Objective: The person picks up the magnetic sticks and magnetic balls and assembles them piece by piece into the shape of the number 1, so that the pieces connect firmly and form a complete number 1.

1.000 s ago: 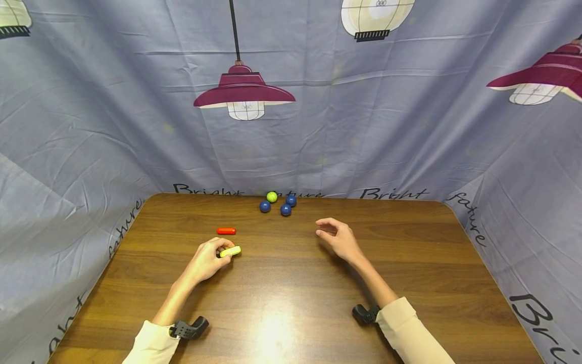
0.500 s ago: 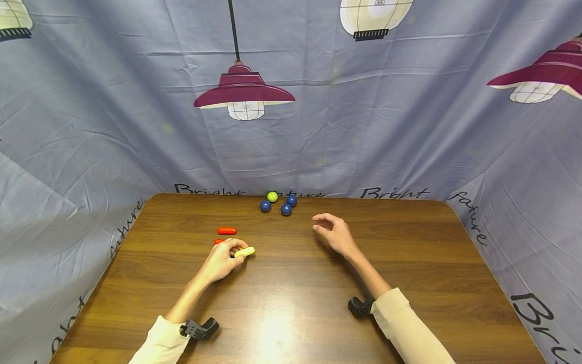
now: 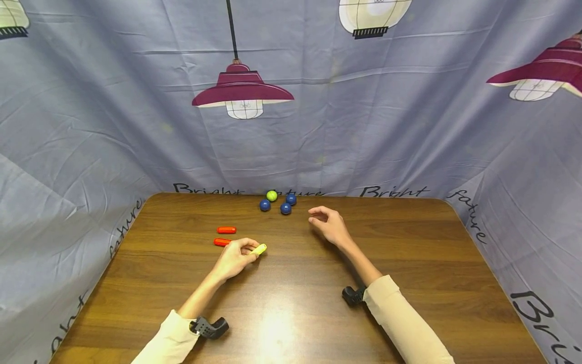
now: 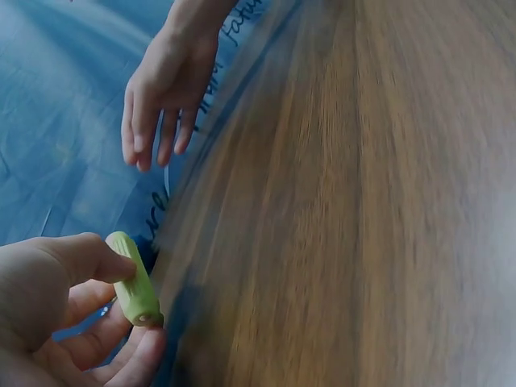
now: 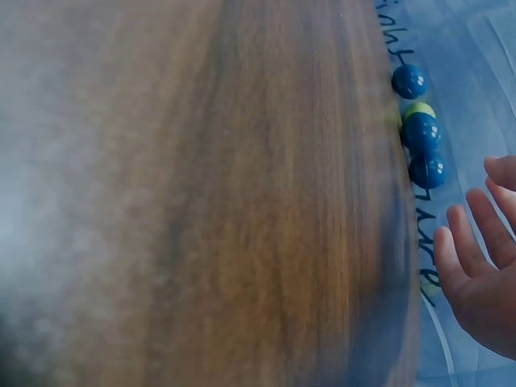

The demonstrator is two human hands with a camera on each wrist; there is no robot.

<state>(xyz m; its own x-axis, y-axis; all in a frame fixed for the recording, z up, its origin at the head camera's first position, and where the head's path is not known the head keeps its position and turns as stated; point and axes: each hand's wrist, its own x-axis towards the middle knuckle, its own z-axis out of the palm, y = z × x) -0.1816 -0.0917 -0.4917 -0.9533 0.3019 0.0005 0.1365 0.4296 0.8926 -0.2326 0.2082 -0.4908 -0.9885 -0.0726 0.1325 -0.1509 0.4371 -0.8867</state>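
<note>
My left hand pinches a short yellow-green stick between thumb and fingers, over the left-middle part of the table. In the left wrist view the stick has a blunt end with a small round mark. Two short red sticks lie behind and left of this hand: the far red stick in full view, the nearer red stick partly covered by the hand. My right hand holds nothing, its fingers loosely bent, to the right of the balls. In the right wrist view its fingers are spread apart.
Along the back edge of the wooden table sit a yellow-green ball and three blue balls, one blue ball nearest the front. A grey curtain with printed lamps hangs behind and at both sides.
My left hand has moved right with the yellow-green stick, uncovering the nearer red stick. My right hand has drifted slightly left and farther back, closer to the balls.
</note>
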